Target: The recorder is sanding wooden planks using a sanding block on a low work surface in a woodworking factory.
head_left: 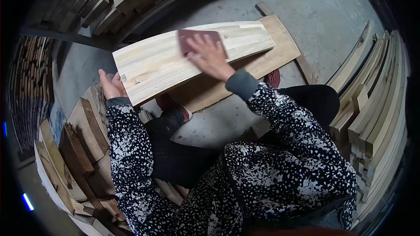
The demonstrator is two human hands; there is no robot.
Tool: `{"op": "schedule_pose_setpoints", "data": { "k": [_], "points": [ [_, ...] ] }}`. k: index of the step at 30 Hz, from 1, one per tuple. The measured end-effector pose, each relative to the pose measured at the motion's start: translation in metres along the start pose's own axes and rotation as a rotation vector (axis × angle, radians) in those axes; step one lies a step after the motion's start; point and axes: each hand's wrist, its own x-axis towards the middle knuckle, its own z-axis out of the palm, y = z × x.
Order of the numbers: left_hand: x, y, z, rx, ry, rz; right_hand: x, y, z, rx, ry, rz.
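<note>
Right hand (210, 58) flat, fingers apart, on the reddish sheet (183, 43) atop the pale board (153, 63); left hand (113, 86), clasp I can't tell, likely steadies its end.

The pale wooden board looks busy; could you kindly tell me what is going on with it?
A person's right hand lies, fingers spread, on a dark red sheet against the upper face of the pale wooden board. The left hand is at the board's left end; its grip is partly hidden. A wider brown panel lies below, with stacked lumber to the right.
</note>
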Motion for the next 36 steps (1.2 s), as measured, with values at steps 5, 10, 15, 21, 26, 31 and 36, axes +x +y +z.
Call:
{"op": "schedule_pose_setpoints", "data": {
  "k": [5, 10, 15, 21, 26, 31, 36],
  "points": [
    [-0.003, -0.002, 0.005, -0.006, 0.002, 0.019, 0.019, -0.095, -0.002, 0.105, -0.102, -0.414],
    [-0.014, -0.010, 0.017, -0.051, 0.065, 0.005, 0.042, -0.045, 0.005, 0.001, -0.024, -0.275],
    [-0.025, -0.003, 0.000, -0.072, 0.144, 0.012, 0.031, 0.131, 0.021, -0.268, 0.052, 0.134],
    [-0.013, -0.003, 0.006, -0.017, 0.078, 0.026, 0.003, 0.148, 0.022, -0.197, -0.072, 0.431],
    [-0.002, -0.005, 0.013, -0.040, 0.017, -0.012, -0.019, -0.070, -0.004, 0.022, -0.125, -0.277],
    [-0.008, -0.002, 0.011, 0.020, 0.071, 0.008, -0.042, -0.076, -0.004, 0.058, -0.122, -0.431],
    [0.000, -0.007, 0.006, 0.034, 0.142, -0.024, -0.049, 0.061, 0.002, -0.095, 0.072, -0.061]
  ]
}}
